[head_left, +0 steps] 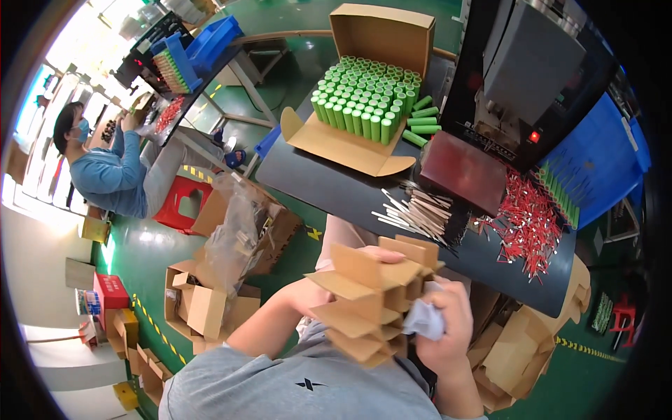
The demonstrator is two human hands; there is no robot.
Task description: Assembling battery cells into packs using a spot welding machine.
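In front of my chest is a cardboard divider (364, 301), its brown slats slotted together into cells. My left hand (313, 294) grips it from the left side, and some fingers show over its far edge. A crumpled white piece (424, 320), paper or thin cloth, is held in my right hand (451, 318) against the divider's right side. Beyond them on the dark table (315, 183), an opened carton (350, 150) bears many upright green cylindrical cells (364, 98). Several more green cells (423, 120) lie loose beside it.
A pile of pale strips (420, 213) and a heap of red wire pieces (528, 224) lie near a black machine (518, 77). Blue bins (598, 154) stand at the right. Opened cartons (203, 301) crowd the floor leftward. A co-worker (108, 168) sits at another table.
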